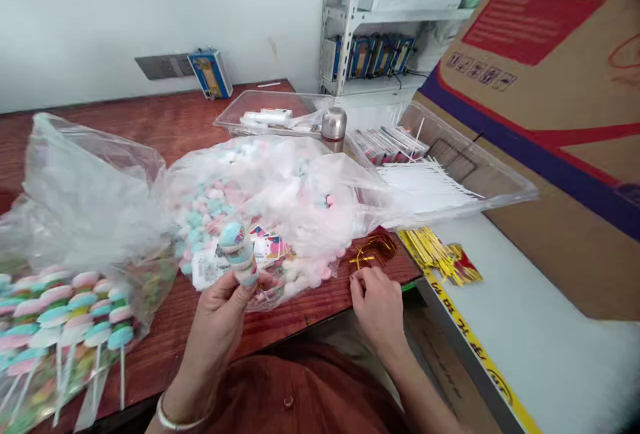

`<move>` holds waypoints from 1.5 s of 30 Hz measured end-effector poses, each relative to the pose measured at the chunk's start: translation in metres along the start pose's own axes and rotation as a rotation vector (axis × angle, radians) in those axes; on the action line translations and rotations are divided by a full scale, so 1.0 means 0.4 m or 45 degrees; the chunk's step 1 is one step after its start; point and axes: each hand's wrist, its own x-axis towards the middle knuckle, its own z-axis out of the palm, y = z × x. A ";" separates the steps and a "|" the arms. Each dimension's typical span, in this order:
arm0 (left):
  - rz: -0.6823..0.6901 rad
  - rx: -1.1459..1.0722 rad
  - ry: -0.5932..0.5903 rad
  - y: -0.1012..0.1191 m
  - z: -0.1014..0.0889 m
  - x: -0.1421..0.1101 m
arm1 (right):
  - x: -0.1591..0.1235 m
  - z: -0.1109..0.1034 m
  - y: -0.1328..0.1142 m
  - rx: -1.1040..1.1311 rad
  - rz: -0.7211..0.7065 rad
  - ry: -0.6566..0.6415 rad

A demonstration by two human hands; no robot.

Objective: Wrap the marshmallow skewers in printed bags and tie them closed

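In my left hand (220, 314) is a marshmallow skewer (239, 251), gripped low between thumb and fingers and held upright. Its stacked pieces are pale blue, white and pink, and it seems to be in a clear wrapper. At the table's front edge my right hand (379, 307) has its fingers curled, with the fingertips at a gold twist tie (361, 259). More dark gold ties (383, 246) lie just beyond those fingertips. Behind the skewer, a large clear bag (295, 187) of pastel marshmallows spreads over the red-brown table (300, 317), with printed labels (267, 246) by it.
Finished marshmallow skewers (75, 307) lie in a pile at the left, beside crumpled clear bags (90, 187). A plastic tray (500, 187) of white sticks stands at the right. Yellow twist ties (430, 254) lie near a large cardboard box (550, 121). A metal-capped bottle (333, 126) stands behind.
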 end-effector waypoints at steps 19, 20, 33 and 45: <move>-0.048 -0.102 0.103 0.003 0.016 0.003 | 0.045 -0.006 0.025 -0.220 0.009 0.092; -0.051 -0.102 0.101 0.003 0.016 0.004 | 0.046 -0.005 0.026 -0.189 0.012 0.101; -0.098 -0.087 0.072 -0.006 0.016 0.010 | 0.043 0.004 0.044 -0.102 0.025 0.080; -0.068 0.075 0.028 -0.021 -0.004 0.016 | 0.044 -0.026 0.056 0.522 0.176 0.164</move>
